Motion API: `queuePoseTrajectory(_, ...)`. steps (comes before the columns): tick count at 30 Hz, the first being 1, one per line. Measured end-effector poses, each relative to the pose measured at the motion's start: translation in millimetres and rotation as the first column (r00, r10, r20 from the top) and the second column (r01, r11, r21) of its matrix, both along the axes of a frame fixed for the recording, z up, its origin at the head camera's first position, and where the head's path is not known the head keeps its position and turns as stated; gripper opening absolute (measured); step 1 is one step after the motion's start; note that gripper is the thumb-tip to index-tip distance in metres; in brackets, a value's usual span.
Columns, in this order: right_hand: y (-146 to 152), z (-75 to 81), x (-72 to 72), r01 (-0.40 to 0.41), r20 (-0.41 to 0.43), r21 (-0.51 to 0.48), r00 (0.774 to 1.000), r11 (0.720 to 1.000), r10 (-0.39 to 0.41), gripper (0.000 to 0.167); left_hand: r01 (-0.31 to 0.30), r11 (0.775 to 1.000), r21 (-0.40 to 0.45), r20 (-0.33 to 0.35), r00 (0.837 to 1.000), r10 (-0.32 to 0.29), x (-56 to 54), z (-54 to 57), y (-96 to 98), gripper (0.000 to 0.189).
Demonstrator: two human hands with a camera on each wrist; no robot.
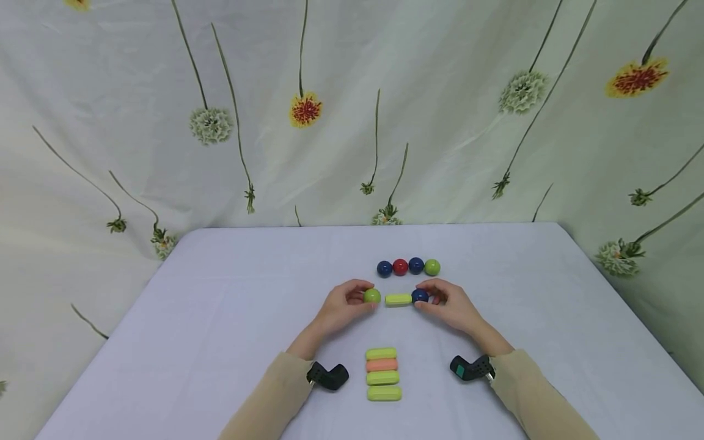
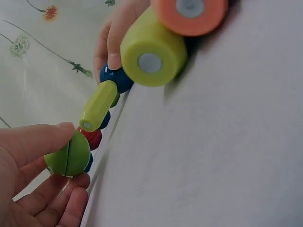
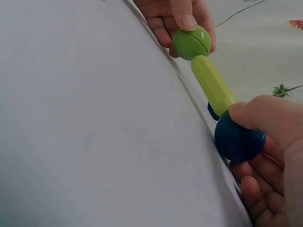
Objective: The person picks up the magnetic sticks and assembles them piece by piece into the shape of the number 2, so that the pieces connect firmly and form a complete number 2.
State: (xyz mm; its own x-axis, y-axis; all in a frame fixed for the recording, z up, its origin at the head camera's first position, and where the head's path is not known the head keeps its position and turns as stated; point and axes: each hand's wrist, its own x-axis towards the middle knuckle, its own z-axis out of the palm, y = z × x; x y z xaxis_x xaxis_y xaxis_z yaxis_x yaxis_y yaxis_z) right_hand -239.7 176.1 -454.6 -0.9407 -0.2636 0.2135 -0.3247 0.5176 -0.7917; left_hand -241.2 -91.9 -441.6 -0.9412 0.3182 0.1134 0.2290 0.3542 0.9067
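My left hand pinches a green ball between thumb and fingers. In my right hand is a dark blue ball, its thumb and fingers curled round it. A yellow-green ribbed rod extends from the blue ball toward the left hand, its near end joined to that ball. In the head view a small gap separates the rod's free end from the green ball; a round metal disc shows in that rod end in the left wrist view.
Behind the hands a row of balls holds a blue ball, a red ball, another blue ball and a green ball. Nearer me lie several rods, yellow-green ones and an orange rod, on the white table.
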Motion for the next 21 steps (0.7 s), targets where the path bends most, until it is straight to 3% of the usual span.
queuePoseTrajectory(6,1.2,-0.9,-0.1,0.005,-0.009,0.006,1.000,1.000,-0.005,0.034,-0.003,1.000,0.014,-0.035,0.999,0.004,1.7,-5.2,0.3,0.037)
queuePoseTrajectory(12,0.3,-0.9,1.4,0.013,-0.005,0.022,1.000,1.000,-0.013,0.034,-0.012,0.999,-0.036,-0.082,0.997,0.009,4.7,-9.9,-0.4,0.036)
queuePoseTrajectory(21,-1.5,0.8,1.8,0.005,-0.010,0.024,1.000,1.000,-0.005,0.035,0.004,1.000,-0.017,-0.089,0.996,-0.006,5.4,-11.9,-3.0,0.035)
